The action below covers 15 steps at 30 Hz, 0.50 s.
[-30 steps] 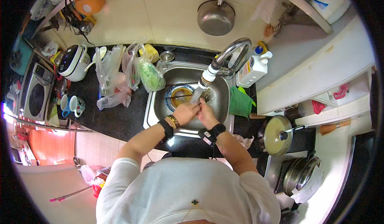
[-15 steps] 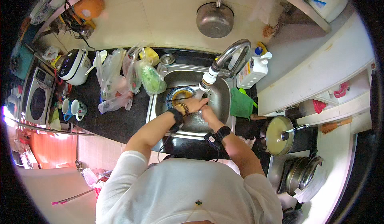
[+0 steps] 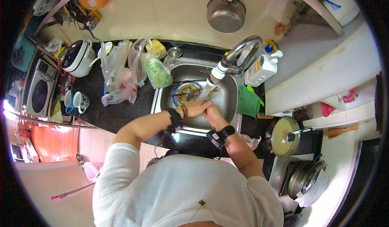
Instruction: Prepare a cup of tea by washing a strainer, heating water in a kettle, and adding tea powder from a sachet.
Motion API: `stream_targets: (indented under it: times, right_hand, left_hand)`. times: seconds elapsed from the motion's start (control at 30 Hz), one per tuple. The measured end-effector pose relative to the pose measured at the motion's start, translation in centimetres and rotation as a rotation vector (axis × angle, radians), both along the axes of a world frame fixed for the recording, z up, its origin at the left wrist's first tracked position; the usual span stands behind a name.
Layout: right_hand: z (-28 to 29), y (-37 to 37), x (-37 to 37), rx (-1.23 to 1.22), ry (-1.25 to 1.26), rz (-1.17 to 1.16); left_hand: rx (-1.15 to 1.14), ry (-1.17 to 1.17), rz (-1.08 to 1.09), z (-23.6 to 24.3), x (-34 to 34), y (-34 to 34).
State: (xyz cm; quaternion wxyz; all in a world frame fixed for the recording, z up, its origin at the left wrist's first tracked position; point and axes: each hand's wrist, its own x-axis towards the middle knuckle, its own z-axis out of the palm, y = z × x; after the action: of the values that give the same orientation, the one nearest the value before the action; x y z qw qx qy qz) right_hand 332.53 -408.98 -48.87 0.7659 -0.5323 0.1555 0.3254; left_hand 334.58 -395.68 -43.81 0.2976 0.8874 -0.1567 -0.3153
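Both my hands are together over the steel sink [image 3: 226,105], below the white spray head [image 3: 216,76] of a curved faucet, with water running down onto them. My left hand [image 3: 195,108] reaches in from the left, its fingertips against my right hand [image 3: 214,117]. The right fingers are curled closed; the left ones look pressed together too. Anything small between them is hidden. Just beyond my left hand, a blue-rimmed bowl [image 3: 175,92] with a yellowish inside sits in the basin. A thin dark stick-like thing shows near its far side.
Plastic bags, one with green vegetables [image 3: 159,73], stand left of the sink. Farther left are a white rice cooker [image 3: 80,59] and two mugs [image 3: 82,102]. On the right are a white pump bottle [image 3: 261,69], a green cloth [image 3: 248,100] and a lidded pan [image 3: 283,140].
My hands stay together under the water, with the left wrist and forearm slightly shifted. A dark stick seen beside my left hand before no longer shows there. The whole view has shifted a little.
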Motion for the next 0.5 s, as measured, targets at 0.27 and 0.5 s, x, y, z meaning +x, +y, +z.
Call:
stream_targets:
  times: [0.27,0.5]
  right_hand:
    - [3.0,0.6,0.2,-0.326,-0.869,0.076]
    - [2.8,-2.1,-1.4,-0.386,-0.512,0.344]
  left_hand:
    - [-0.194,-0.797,-0.18,-0.1,-1.3,0.8]
    - [0.172,-0.501,-0.347,-0.9,5.8,0.0]
